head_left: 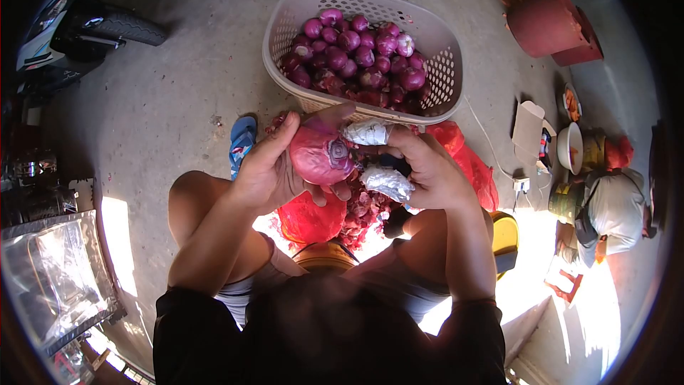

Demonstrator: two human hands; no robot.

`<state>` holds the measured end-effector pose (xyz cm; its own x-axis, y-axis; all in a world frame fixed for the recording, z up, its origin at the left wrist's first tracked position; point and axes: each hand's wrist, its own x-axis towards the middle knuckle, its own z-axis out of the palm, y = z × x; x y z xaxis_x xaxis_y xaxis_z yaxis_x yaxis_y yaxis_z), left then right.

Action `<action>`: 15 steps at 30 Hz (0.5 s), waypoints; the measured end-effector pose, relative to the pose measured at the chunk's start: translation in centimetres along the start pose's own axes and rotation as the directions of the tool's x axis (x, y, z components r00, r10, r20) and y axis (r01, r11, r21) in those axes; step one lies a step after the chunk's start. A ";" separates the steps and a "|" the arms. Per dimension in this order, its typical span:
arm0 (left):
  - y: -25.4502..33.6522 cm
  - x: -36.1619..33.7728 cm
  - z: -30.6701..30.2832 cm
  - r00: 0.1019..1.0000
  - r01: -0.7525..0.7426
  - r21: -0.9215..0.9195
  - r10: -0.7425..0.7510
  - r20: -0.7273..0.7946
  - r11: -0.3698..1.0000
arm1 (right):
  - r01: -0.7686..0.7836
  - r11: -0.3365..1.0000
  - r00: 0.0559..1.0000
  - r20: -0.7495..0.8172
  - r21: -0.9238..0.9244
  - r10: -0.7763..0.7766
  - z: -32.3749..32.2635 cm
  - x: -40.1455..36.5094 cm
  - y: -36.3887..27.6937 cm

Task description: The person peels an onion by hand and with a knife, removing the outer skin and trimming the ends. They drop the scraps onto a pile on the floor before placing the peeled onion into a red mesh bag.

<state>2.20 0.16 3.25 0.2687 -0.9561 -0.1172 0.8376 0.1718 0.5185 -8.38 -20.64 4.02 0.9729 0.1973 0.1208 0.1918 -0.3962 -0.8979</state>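
My left hand (265, 171) cups a large purple-red onion (319, 155) from the left and below, its root end turned toward my right hand. My right hand (436, 182) is close beside the onion, fingers curled, with silvery wrapping (387, 183) on the thumb and a finger. Something dark shows between those fingers; I cannot make out what it is. Beneath my hands lie loose red onion skins (365, 217) and a bright red bag-like thing (312, 215). Just beyond, a plastic basket (272, 50) holds many purple onions (365, 50).
A blue slipper (243, 139) lies left of my knees. Red netting (474, 171) is spread by my right knee, near a yellow object (504, 242). A motorbike wheel (125, 25) stands far left. Along the right wall are a red bin (541, 21), an open carton (528, 128) and a white bowl (568, 148).
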 end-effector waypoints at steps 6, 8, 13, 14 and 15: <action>-0.1 -0.1 -0.4 1.000 0.017 -0.004 -0.017 -0.015 1.000 | -0.012 0.998 1.000 0.024 0.068 0.010 0.1 0.1 -0.4; -0.2 -0.1 -0.5 1.000 0.023 -0.022 -0.024 -0.018 0.999 | -0.020 0.990 1.000 0.013 0.140 0.019 0.2 0.1 -0.4; -0.2 0.0 -0.3 0.999 0.026 -0.029 -0.027 -0.032 0.999 | 0.028 0.997 0.999 -0.036 0.076 -0.025 0.6 -0.1 0.5; -0.2 0.0 -0.4 0.999 0.023 -0.022 -0.024 -0.032 0.999 | 0.044 0.998 0.998 -0.045 0.052 -0.041 0.6 -0.1 0.5; -0.2 0.0 -0.4 0.999 0.021 -0.015 -0.021 -0.031 1.000 | 0.060 0.998 0.997 -0.054 0.029 -0.058 0.7 -0.1 0.5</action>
<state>2.23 0.26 2.78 0.2654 -0.9517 -0.1542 0.8503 0.1556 0.5028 -8.42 -20.27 3.28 0.9656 0.1715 0.1952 0.2457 -0.3579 -0.9009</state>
